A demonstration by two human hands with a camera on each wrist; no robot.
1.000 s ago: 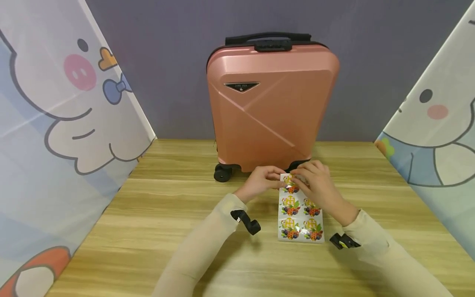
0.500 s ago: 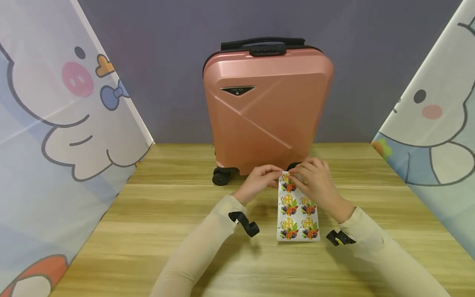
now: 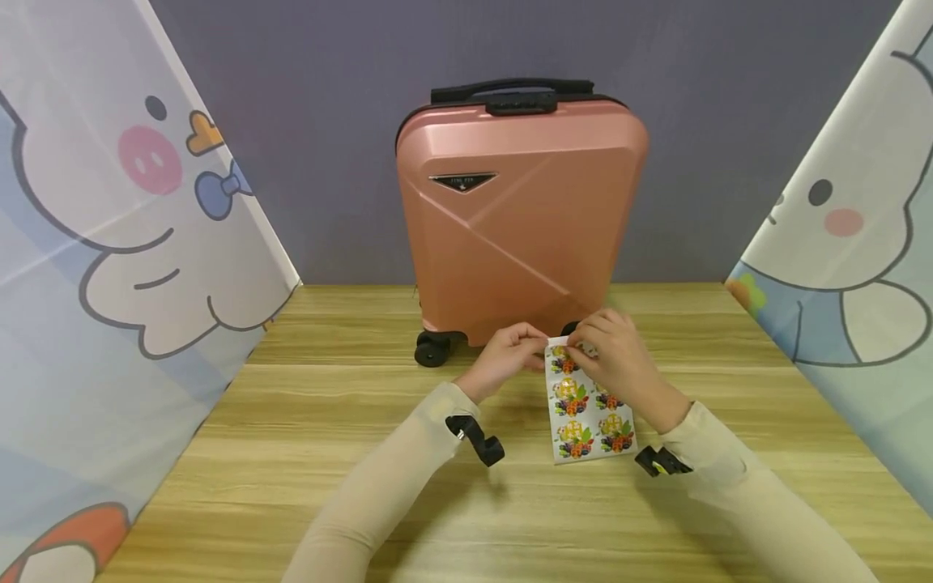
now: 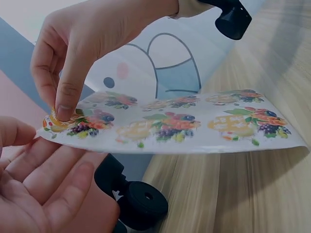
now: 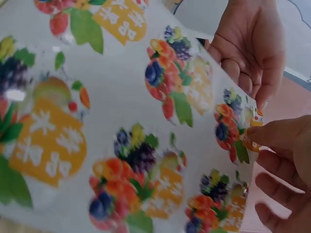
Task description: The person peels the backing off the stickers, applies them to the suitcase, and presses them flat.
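A white sheet of fruit-print stickers point(image 3: 583, 441) is held in front of the suitcase, its far end between both hands. My left hand point(image 3: 506, 356) pinches its far left corner between thumb and fingers. At the same end, my right hand point(image 3: 615, 360) pinches the corner sticker point(image 4: 56, 124), thumb on the printed face and fingers behind. In the left wrist view the sheet point(image 4: 189, 138) bends, with its near end curving down toward the wooden surface. Whether the corner sticker has come away from its backing cannot be told.
A pink hard-shell suitcase point(image 3: 525, 219) stands upright just behind the hands, with a black wheel point(image 3: 432, 349) at its lower left. The wooden tabletop point(image 3: 328, 405) extends around the sheet. Cartoon-printed panels point(image 3: 146, 283) flank both sides, and a grey wall point(image 3: 335, 162) rises behind.
The sheet's near end has swung slightly right and away from me, so the sheet now tilts. Both hands stay at its far end, having shifted a little left in view.
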